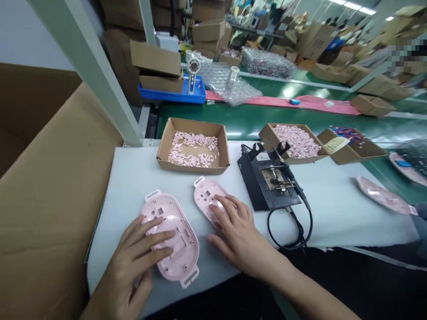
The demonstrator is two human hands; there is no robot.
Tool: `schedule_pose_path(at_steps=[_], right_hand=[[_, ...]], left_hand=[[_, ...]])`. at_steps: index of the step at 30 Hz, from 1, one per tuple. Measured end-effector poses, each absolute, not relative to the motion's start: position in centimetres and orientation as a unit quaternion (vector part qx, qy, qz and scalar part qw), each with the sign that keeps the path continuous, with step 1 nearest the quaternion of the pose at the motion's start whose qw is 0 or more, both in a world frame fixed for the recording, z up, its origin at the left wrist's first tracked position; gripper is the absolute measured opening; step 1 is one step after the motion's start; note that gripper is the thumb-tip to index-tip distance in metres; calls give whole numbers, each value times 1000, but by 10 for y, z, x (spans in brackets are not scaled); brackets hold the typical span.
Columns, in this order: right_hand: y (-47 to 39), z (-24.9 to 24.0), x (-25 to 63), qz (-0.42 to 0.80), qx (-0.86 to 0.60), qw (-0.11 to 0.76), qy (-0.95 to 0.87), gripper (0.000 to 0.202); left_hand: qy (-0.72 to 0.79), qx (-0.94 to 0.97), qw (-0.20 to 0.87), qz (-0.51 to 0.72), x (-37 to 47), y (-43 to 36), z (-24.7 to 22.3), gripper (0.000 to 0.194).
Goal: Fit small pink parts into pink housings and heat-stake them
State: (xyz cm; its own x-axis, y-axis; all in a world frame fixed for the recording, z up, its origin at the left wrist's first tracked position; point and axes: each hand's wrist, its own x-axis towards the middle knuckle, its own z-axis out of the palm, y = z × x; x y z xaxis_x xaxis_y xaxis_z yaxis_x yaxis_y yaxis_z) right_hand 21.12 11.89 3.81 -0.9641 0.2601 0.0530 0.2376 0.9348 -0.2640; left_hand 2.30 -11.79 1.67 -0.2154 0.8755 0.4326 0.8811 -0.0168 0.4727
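The person's left hand (131, 255) is open, its spread fingers lying over a pale-pink, rounded oblong plastic shell (181, 222) with square cut-outs and slotted end tabs. The right hand (235, 224), also loosely open, lays its fingertips on a second pale-pink plastic shell (203, 195); neither hand visibly grips its piece. Both shells lie near each other on a white sheet-covered worktop (130, 178). Behind them stands a shallow brown cardboard box (193, 170) of small pink parts; right of the second shell sits a black box-shaped device (250, 182) with a metal fitting and cable.
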Motion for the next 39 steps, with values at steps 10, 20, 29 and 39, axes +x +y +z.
schedule_pose_path(at_steps=[10,20,29,39], right_hand=[[218,110,61,-25,-96,-71,-992,17],[251,73,7,-62,-110,-156,-980,26],[246,74,7,34,-45,-150,-987,16],[243,113,37,187,-9,-44,-981,32]], left_hand=[[-859,-378,138,-318,1,-89,-12,56],[-847,-408,156,-302,1,-94,-14,43],[-866,-404,137,-261,2,-90,-9,47],[-869,-353,9,-347,1,-94,-4,47]])
